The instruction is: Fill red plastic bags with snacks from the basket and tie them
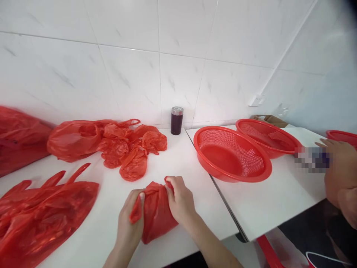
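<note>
A red plastic bag [157, 217] rests near the table's front edge, gathered at the top, its contents hidden. My left hand [129, 212] is closed round the bag's left top corner, with a loop of red plastic showing under the thumb. On the other side my right hand [180, 197] pinches the right top corner, and a bit of twisted plastic sticks out above the fingers. Just beyond my hands lie several small knotted red bags [134, 163] in a pile. To the left, a flat stack of red plastic bags [47, 216] spreads over the white table [108, 201].
Two red perforated baskets [232, 176] [267, 137] stand on the right-hand table, past a seam. A dark tumbler [176, 122] stands by the tiled wall. Larger red bags [75, 141] [19, 141] lie at back left. At far right, another person's hand [338, 160] reaches over the table.
</note>
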`<act>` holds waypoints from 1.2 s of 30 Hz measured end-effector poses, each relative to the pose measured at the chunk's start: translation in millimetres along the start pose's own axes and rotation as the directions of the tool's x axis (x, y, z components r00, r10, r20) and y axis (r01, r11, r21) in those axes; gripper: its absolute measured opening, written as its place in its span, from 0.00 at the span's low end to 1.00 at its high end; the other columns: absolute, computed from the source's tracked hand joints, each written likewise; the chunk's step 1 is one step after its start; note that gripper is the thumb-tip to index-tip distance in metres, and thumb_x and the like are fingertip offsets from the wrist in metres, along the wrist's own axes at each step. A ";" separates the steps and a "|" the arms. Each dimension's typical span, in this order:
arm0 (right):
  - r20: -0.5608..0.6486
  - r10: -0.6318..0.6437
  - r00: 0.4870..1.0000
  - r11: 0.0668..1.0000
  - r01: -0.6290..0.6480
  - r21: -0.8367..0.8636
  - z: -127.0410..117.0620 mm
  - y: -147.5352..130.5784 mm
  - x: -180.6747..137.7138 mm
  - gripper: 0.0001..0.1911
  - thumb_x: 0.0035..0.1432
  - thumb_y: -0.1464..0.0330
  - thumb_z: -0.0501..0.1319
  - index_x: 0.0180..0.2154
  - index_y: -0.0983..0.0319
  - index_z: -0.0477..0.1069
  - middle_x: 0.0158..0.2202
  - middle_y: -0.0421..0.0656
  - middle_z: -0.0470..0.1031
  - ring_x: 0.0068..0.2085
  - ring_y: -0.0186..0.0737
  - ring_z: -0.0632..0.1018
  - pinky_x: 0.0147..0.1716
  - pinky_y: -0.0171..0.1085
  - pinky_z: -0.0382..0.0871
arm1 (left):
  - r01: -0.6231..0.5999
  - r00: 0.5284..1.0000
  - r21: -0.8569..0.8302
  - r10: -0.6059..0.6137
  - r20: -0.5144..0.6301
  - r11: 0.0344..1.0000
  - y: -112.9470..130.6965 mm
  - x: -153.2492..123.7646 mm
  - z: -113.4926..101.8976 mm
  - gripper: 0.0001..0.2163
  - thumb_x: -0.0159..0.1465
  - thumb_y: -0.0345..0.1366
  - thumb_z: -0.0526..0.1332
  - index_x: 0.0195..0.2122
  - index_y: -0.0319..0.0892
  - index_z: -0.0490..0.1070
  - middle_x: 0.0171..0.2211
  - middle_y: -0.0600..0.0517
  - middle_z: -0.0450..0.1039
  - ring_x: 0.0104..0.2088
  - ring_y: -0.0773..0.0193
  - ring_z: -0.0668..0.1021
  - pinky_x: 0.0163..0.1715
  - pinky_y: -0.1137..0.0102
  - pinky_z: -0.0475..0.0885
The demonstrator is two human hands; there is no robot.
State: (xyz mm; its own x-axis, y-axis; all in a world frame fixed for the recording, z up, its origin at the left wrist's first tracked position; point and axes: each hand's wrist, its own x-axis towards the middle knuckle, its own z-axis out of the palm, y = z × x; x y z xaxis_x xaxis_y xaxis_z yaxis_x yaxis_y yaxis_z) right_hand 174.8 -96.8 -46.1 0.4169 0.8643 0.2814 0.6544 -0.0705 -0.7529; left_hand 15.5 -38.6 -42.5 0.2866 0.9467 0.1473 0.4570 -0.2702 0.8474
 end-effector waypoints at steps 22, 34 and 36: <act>0.051 0.144 0.988 0.975 -0.132 -0.180 8.2 41.0 51.0 0.15 0.67 0.69 0.47 0.43 0.59 0.72 0.36 0.44 0.73 0.35 0.41 0.75 0.35 0.36 0.63 | -0.249 0.948 0.565 0.077 0.310 0.787 -45.3 65.0 -1.7 0.21 0.62 0.28 0.48 0.51 0.50 0.71 0.47 0.51 0.78 0.38 0.55 0.79 0.34 0.66 0.67; 0.379 0.006 0.925 0.995 -0.044 0.093 -21.7 7.7 3.3 0.22 0.53 0.77 0.54 0.47 0.53 0.70 0.40 0.41 0.76 0.40 0.41 0.76 0.39 0.38 0.65 | 0.053 0.991 -0.121 -0.037 0.127 0.991 -9.4 11.0 6.1 0.19 0.67 0.49 0.49 0.48 0.48 0.74 0.43 0.50 0.79 0.39 0.56 0.79 0.37 0.65 0.74; 0.362 0.063 0.930 0.964 -0.150 0.219 -22.7 6.3 6.9 0.14 0.53 0.75 0.54 0.41 0.56 0.70 0.33 0.38 0.75 0.32 0.37 0.74 0.32 0.35 0.64 | 0.080 0.993 -0.147 -0.065 0.100 0.986 -11.9 6.7 10.4 0.18 0.66 0.49 0.51 0.47 0.48 0.74 0.40 0.51 0.79 0.36 0.57 0.80 0.34 0.66 0.74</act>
State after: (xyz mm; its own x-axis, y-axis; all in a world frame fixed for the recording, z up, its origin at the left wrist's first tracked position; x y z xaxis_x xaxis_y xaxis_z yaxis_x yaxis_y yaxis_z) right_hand 196.1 -102.5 -35.4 0.2007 0.9797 -0.0008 0.4298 -0.0888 -0.8985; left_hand 20.8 -30.9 -56.9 0.3393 0.9398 0.0398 0.3495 -0.1652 0.9222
